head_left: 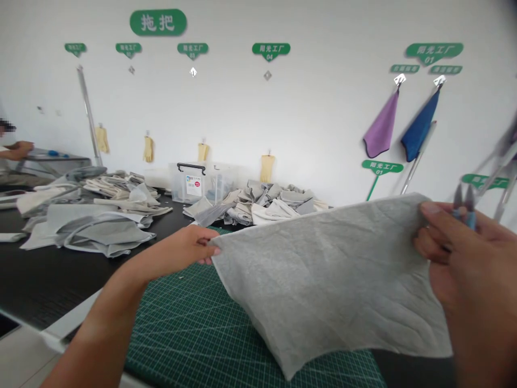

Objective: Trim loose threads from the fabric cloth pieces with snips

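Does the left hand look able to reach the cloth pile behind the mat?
Probably yes: the left hand is close to the pile, with nothing between them, but it must first release the cloth.

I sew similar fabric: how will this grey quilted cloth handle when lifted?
The grey quilted cloth is probably floppy: it sags and creases between the left hand and the right hand. It seems light, held only by the edges. Its matte surface probably isn't slippery.
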Motion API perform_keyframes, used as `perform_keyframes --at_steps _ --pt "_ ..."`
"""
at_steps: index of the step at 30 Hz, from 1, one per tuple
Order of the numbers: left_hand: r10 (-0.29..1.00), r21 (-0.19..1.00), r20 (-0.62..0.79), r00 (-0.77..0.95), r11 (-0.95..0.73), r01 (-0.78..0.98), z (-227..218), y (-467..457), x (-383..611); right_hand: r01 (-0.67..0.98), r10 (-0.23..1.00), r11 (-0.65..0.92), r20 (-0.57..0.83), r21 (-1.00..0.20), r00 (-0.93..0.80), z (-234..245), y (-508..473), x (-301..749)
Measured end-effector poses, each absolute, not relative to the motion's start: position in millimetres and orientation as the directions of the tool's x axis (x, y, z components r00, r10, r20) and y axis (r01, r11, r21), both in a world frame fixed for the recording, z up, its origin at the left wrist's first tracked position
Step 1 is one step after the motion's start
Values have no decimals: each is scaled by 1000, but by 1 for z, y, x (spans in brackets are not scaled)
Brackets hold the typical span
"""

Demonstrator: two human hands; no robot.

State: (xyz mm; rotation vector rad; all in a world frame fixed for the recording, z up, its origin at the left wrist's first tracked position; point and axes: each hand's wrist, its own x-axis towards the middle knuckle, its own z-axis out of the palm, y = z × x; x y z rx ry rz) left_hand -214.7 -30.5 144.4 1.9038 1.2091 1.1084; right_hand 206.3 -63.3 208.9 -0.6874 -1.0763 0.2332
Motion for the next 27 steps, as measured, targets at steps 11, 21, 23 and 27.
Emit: perform_keyframes --at_steps 11,21,23,27 --pt "868 863 496 26 -496 91 164 -48 -202 -18 815 489 450 -872 365 213 -60 244" --pt "712 744 668 -217 -635 206 189 -21 -214 55 811 486 473 -872 345 205 -33 246" --pt "684 721 693 -226 -656 225 198 -16 -214 54 800 499 484 -865 353 209 -29 242" --pt "630 663 748 -207 -692 286 222 -7 -213 68 783 526 515 -848 349 219 -18 240"
